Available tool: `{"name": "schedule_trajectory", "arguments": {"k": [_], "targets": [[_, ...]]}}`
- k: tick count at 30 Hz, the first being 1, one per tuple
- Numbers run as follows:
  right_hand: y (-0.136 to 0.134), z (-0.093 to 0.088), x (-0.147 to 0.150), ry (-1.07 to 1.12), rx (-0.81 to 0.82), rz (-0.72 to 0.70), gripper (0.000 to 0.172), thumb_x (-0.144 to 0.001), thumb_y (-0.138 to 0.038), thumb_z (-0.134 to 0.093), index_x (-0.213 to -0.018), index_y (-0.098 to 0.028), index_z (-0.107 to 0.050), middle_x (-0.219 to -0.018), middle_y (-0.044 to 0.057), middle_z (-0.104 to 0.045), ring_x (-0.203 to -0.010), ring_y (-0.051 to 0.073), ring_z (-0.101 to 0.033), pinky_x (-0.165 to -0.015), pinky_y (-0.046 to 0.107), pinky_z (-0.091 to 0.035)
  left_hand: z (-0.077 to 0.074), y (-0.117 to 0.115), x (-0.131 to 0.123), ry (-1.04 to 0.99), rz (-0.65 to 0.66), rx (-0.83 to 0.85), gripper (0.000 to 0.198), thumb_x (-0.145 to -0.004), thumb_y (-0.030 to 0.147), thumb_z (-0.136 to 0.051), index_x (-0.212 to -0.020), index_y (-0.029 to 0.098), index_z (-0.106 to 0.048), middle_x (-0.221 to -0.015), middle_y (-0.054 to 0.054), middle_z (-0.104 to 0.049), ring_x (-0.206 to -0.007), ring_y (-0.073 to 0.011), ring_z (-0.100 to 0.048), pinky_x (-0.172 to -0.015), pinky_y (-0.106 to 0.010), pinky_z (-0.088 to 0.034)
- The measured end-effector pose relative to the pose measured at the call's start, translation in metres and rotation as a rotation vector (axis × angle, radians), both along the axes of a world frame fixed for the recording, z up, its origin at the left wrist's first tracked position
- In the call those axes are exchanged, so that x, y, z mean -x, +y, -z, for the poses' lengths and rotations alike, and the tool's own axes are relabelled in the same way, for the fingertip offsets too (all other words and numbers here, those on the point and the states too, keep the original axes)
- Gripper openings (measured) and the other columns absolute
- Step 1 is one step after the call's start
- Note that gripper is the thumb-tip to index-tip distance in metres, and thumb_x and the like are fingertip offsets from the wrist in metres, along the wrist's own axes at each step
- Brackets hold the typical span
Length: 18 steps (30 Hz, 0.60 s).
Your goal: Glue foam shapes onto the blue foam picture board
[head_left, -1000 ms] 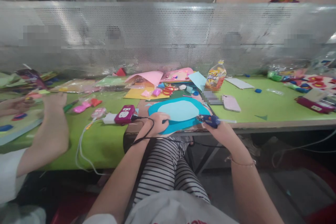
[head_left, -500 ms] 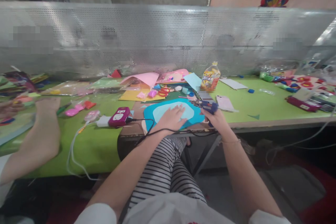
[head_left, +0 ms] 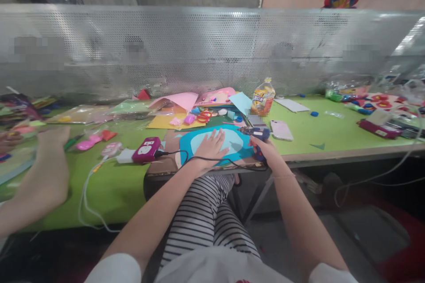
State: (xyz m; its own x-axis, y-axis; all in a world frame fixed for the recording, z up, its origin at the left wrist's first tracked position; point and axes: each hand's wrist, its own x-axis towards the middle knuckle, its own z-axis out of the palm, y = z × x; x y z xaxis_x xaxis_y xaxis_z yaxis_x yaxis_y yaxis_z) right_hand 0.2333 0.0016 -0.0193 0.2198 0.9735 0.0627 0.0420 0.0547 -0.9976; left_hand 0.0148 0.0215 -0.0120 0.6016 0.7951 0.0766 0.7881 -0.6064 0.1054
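My left hand point(head_left: 210, 149) lies flat, fingers spread, on a pale blue oval point(head_left: 234, 141) set on a larger bright blue sheet point(head_left: 186, 145). In my right hand point(head_left: 265, 149) is a dark blue glue gun point(head_left: 261, 133), its nozzle pointing left over the right end of the sheet. My fingers wrap round its handle. A black cord point(head_left: 229, 162) runs across my left wrist to a purple power box point(head_left: 146, 149). Brown cardboard point(head_left: 163, 168) shows under the blue sheet's left side.
Behind the sheet lie red-handled scissors point(head_left: 203, 117), pink and yellow sheets and small foam pieces. A snack bag point(head_left: 262, 97) stands at the back, with a phone point(head_left: 281, 130) to the right. Another person's arm point(head_left: 51, 163) rests on the green table at left. A perforated metal panel point(head_left: 206, 53) borders the back.
The glue gun has tilted, so its handle now hangs lower in my right hand. My left hand has stayed flat on the pale blue oval. The whole view has shifted slightly.
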Motion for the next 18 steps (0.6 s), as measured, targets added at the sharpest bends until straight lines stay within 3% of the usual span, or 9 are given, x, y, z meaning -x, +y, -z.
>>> {"name": "schedule_trajectory", "arguments": {"k": [5, 10, 13, 18], "targets": [[0.000, 0.007, -0.002, 0.007, 0.067, -0.042, 0.039, -0.065, -0.055, -0.065, -0.065, -0.016, -0.060, -0.042, -0.004, -0.045, -0.036, 0.007, -0.039, -0.034, 0.020, -0.035, 0.009, 0.016, 0.013, 0.017, 0.072, 0.066, 0.071, -0.085, 0.061, -0.030, -0.141, 0.017, -0.032, -0.149, -0.012, -0.025, -0.138, -0.0289, -0.020, -0.108, -0.047, -0.021], [-0.004, 0.007, -0.001, 0.035, 0.081, -0.056, 0.039, -0.065, -0.055, -0.065, -0.068, -0.016, -0.062, -0.041, -0.005, -0.042, -0.035, 0.007, -0.036, -0.035, 0.021, -0.037, 0.016, 0.024, 0.017, -0.177, 0.198, -0.096, 0.042, -0.084, 0.048, -0.046, -0.109, 0.020, -0.065, -0.119, -0.009, -0.061, -0.113, -0.0224, -0.053, -0.098, -0.034, -0.038], [-0.008, 0.005, -0.001, 0.003, 0.048, -0.065, 0.040, -0.064, -0.055, -0.066, -0.068, -0.015, -0.061, -0.043, -0.004, -0.046, -0.036, 0.007, -0.037, -0.036, 0.021, -0.036, 0.019, 0.026, 0.015, -0.292, 0.252, -0.148, 0.028, -0.083, 0.039, -0.052, -0.092, 0.020, -0.070, -0.099, -0.007, -0.068, -0.096, -0.0191, -0.060, -0.089, -0.032, -0.043], [-0.024, -0.001, -0.006, -0.142, 0.002, -0.170, 0.039, -0.067, -0.053, -0.064, -0.067, -0.015, -0.060, -0.059, 0.003, -0.061, -0.040, 0.006, -0.042, -0.039, 0.021, -0.035, 0.020, 0.024, 0.013, -0.379, 0.254, -0.136, 0.022, -0.083, 0.031, -0.052, -0.084, 0.019, -0.071, -0.090, -0.005, -0.070, -0.087, -0.0167, -0.062, -0.084, -0.030, -0.045]]}}
